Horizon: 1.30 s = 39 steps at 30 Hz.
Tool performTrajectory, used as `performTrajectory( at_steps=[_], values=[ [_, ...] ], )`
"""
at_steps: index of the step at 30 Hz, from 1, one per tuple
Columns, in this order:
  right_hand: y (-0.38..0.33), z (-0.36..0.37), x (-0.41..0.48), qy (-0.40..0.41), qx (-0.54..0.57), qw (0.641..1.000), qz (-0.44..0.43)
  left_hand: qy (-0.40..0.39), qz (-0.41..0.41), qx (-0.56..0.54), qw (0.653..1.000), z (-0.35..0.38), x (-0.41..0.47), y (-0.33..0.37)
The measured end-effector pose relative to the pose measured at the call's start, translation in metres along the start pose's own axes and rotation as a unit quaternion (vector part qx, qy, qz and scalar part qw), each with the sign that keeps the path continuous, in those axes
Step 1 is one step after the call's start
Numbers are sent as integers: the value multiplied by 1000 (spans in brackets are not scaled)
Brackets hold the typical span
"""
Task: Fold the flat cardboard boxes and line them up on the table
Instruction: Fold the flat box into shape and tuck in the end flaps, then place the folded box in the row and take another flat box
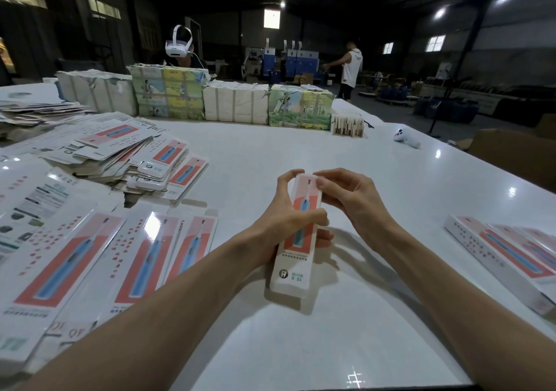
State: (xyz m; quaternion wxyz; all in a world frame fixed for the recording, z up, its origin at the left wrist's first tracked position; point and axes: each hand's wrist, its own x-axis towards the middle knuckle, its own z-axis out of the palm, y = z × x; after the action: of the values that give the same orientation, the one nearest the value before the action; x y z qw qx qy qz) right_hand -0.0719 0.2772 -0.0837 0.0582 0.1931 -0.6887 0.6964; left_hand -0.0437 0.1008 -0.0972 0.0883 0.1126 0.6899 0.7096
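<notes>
A long white box with a red panel and a blue toothbrush print is held above the white table, near the middle. My left hand grips its middle, thumb across the front, index finger up at the far end. At that far end my right hand pinches the box. Flat unfolded boxes lie spread at the left. Folded boxes lie side by side in a row at the right edge.
A loose heap of flat boxes sits at the left rear. Bundled packs line the table's far edge, with a person in a white headset behind them. A white controller lies at the far right. Another person stands in the background.
</notes>
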Motion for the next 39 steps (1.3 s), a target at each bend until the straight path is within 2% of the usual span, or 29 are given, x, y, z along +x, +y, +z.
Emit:
performTrajectory(
  at_steps=[4,7,9,12,15,20,24,28,30,32,34,36,39],
  values=[
    [1,1,-1,5,-8,1000,7,16,-15,-61,998,8,2,4],
    [2,5,0,39,-141,989,-2,41,-48,-112,992,10,1,7],
    [1,6,0,59,-232,970,-50,59,-43,-122,990,6,0,9],
    [1,11,-4,31,-288,950,-119,75,-24,-190,979,-1,-1,12],
    [3,19,-11,-16,-331,931,-155,49,-53,-283,956,-3,-5,16],
    [-1,25,-15,-32,-337,935,-105,14,-48,-343,938,-9,-11,19],
    [-5,27,-19,-49,-401,910,-90,-3,-56,-333,941,-8,-12,23],
    [-11,31,-23,-28,-395,917,-57,-21,-69,-281,957,-7,-9,22],
    [-18,30,-26,-10,-428,901,-63,-8,-78,-250,965,-5,-8,18],
    [-25,24,-32,4,-489,869,-76,29,-65,-143,987,0,-4,10],
    [-31,12,-43,19,-577,814,-67,46,-19,-30,998,4,0,2],
    [-37,-5,-58,43,-633,772,-38,24,28,86,996,4,3,-5],
    [-45,-38,-85,108,-666,738,-13,-39,69,225,971,0,-1,-17]
  ],
)
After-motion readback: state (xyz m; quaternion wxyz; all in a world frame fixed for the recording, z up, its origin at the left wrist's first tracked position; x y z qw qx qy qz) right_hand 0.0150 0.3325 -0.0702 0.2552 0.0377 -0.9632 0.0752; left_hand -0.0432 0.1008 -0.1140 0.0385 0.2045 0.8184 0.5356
